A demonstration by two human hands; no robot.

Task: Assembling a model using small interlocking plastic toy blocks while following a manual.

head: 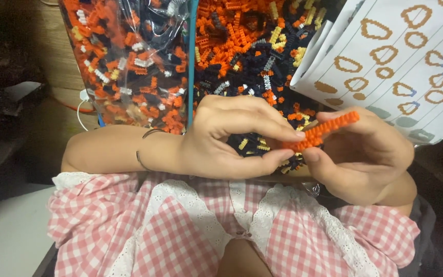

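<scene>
- Head view: a clear plastic bag (129, 61) stands at the upper left, packed with small orange, dark blue and white bricks; it lies just beside a second heap.
- An open container with a teal edge (193, 56) sits at top centre, holding loose small bricks (242, 46), mostly orange and dark blue, with some yellow and grey ones mixed in.
- A white paper sheet (401, 66) printed with rows of orange and blue outlined shapes leans in from the upper right and covers part of the loose bricks.
- The left hand (226, 138) and right hand (365, 159) meet in front of the heap and hide the lower part of it.
- The orange brick strip (324, 131) runs slantwise between the hands, its upper end free and pointing towards the paper sheet.
- The left grip is pinching the lower end of the strip between thumb and fingertips; the right grip closes on the strip from below, thumb against its lower end.
- A thin dark bracelet (144, 149) circles the left wrist.
- A pink checked garment with white lace trim (221, 231) fills the bottom of the view, under both forearms.
- Dark, unclear things lie at the far left.
</scene>
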